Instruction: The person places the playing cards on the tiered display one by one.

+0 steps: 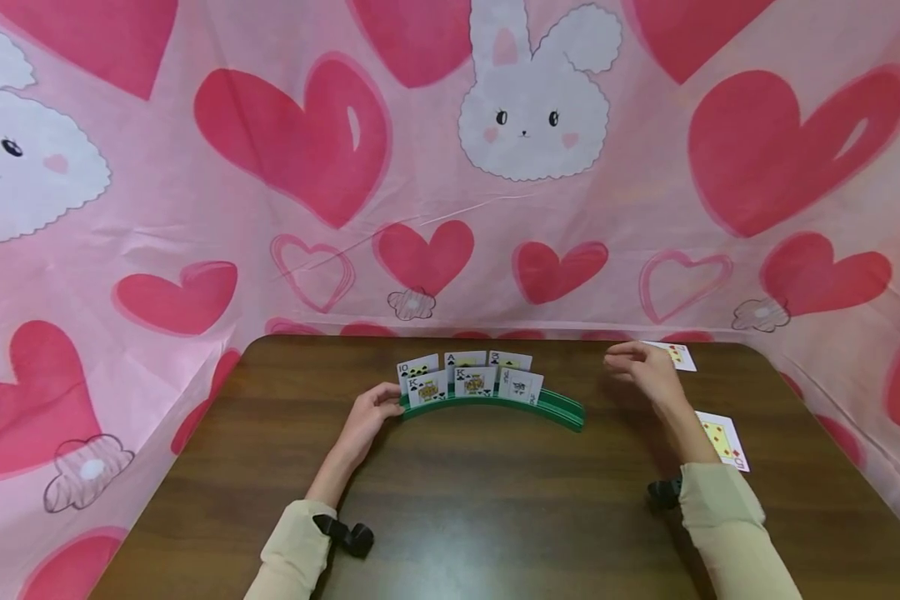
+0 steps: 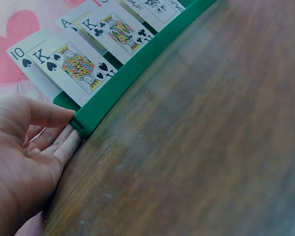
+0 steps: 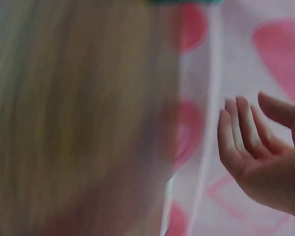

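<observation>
A curved green playing card holder (image 1: 562, 407) stands on the table with cards in two rows. Its front row has a king of spades (image 1: 427, 389), a king of clubs (image 1: 474, 382) and a joker (image 1: 521, 387). Behind them stand a ten of spades (image 1: 418, 365), an ace (image 1: 465, 358) and another black card (image 1: 510, 360). My left hand (image 1: 369, 414) pinches the holder's left end between thumb and fingers, plainest in the left wrist view. To the right of the holder, my right hand (image 1: 647, 372) is raised above the table, its fingers loosely bent with nothing between them.
Two face-up diamond cards lie on the right of the table (image 1: 450, 500): one card (image 1: 678, 357) partly behind my right hand, another card (image 1: 723, 442) beside my right forearm. A pink cloth (image 1: 435, 200) with hearts and rabbits hangs behind the table's far edge.
</observation>
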`<state>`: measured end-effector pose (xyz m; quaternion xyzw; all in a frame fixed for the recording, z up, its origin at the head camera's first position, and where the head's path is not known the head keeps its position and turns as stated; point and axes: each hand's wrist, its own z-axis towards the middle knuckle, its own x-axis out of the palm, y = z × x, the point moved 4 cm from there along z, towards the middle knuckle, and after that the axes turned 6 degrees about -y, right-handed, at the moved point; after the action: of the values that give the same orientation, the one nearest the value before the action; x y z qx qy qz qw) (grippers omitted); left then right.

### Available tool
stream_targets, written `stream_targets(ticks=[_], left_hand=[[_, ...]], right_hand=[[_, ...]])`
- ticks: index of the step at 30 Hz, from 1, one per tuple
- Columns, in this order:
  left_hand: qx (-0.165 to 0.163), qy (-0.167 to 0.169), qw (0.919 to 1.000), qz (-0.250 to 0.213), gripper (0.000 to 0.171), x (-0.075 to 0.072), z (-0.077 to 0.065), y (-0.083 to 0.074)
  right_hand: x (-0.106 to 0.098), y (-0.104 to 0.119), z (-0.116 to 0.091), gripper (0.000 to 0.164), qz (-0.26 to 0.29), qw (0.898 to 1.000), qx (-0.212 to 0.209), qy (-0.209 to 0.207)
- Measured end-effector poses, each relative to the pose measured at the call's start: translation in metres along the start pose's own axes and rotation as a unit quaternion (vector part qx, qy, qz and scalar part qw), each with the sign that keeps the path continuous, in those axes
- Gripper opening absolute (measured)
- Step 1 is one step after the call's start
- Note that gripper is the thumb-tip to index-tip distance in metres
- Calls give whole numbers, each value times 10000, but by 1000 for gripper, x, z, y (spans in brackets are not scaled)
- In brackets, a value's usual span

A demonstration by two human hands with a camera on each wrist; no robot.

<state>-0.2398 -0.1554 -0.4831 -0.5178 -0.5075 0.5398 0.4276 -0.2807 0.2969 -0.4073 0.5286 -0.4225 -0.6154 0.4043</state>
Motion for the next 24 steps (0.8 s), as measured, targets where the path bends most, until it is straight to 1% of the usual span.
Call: stream_targets(ticks=[3,5,8,11,16,18,21,24], left_hand=[[9,-20,10000,-14,26,-1,-1,0],[32,-37,10000,2,25,-1,0,0],[61,-13,10000,16,26,-2,0,1],[-7,11,10000,-14,26,-1,1,2],[-79,15,10000,-48,27,0,2,3],[-82,7,10000,-55,27,0,1,3],[-76,0,9999,-84,27,1,2,3],[-62,-3,9999,-83,27,0,2,3]], right_hand=[[-20,-15,10,40,-104,9987,129,-487],[-33,-24,15,41,-66,9962,335,-804],[-51,-34,20,44,-74,9903,697,-1197],[-66,-43,24,47,-134,9834,981,-1519],[-82,-58,27,44,-573,9746,1234,-1778],[-86,-63,28,44,-825,9712,1275,-1836],[-91,-67,30,47,-1065,9671,1318,-1897],[-94,-69,31,49,-1536,9603,1295,-1936]])
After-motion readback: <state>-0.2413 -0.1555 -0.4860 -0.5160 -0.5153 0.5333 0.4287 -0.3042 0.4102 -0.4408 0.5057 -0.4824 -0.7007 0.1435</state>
